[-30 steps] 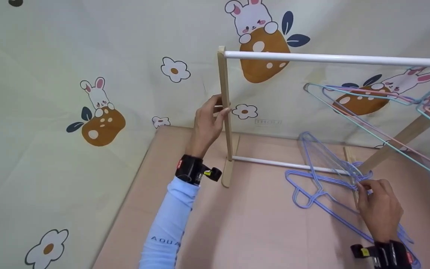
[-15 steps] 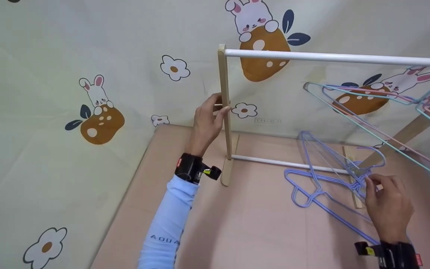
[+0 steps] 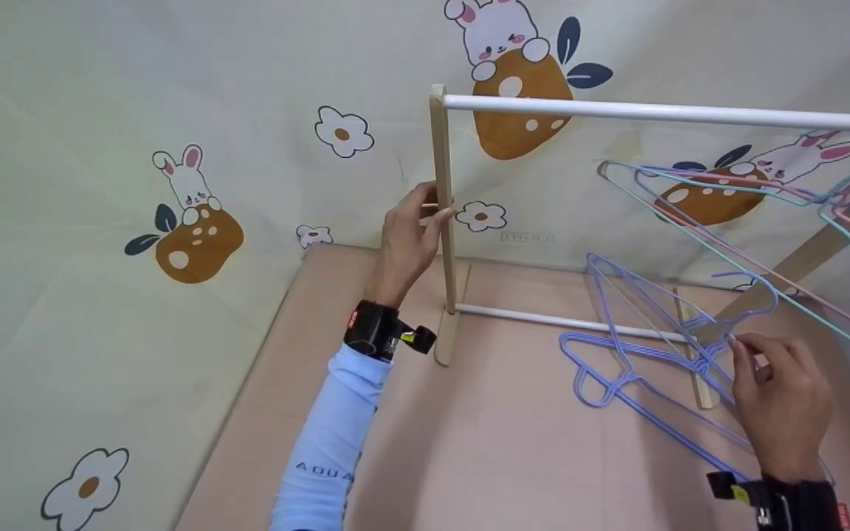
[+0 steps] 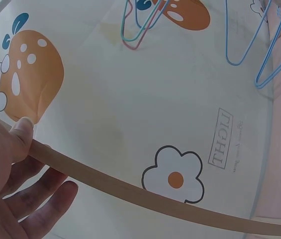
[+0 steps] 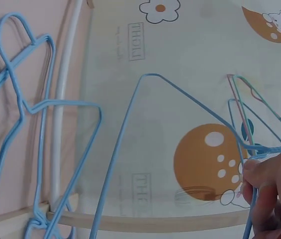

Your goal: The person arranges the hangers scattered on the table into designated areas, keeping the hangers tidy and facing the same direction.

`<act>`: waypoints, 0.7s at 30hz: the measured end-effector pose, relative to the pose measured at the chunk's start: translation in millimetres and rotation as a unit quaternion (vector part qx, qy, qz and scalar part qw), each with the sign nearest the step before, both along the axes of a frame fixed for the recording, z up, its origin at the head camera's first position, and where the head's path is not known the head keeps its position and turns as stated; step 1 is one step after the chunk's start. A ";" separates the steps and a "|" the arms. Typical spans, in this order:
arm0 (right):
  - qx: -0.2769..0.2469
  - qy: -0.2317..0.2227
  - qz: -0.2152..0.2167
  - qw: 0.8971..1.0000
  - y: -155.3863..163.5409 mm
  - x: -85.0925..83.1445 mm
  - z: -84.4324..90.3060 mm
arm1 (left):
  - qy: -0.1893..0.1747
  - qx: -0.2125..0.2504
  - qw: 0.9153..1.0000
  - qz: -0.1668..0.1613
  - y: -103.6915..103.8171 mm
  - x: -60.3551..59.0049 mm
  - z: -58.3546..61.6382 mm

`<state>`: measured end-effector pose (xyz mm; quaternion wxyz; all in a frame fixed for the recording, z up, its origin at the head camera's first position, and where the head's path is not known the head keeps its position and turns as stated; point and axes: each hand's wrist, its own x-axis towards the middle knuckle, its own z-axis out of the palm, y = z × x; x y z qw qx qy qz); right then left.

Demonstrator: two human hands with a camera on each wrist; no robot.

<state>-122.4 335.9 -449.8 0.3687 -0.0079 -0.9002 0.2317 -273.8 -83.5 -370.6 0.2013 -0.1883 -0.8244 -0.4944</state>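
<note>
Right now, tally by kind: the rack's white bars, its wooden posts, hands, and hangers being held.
White bars: 2
Wooden posts: 2
Hands: 2
Held hanger: 1
Total: 7

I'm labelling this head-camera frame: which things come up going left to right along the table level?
Left hand on the wooden post → blue hangers lying on the table → right hand pinching one blue hanger.
</note>
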 end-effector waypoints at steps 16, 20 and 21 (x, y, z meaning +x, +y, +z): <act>0.021 0.011 0.009 1.000 -3.5 4.3 23.7 | 0.010 -0.004 1.000 0.003 -1.0 0.5 0.2; 0.022 0.001 0.003 1.000 -6.8 7.7 30.7 | 0.004 0.000 1.000 0.002 -0.6 1.2 0.3; 0.022 0.000 0.003 1.000 -7.4 8.6 32.3 | 0.004 -0.001 1.000 0.003 -0.5 1.5 0.1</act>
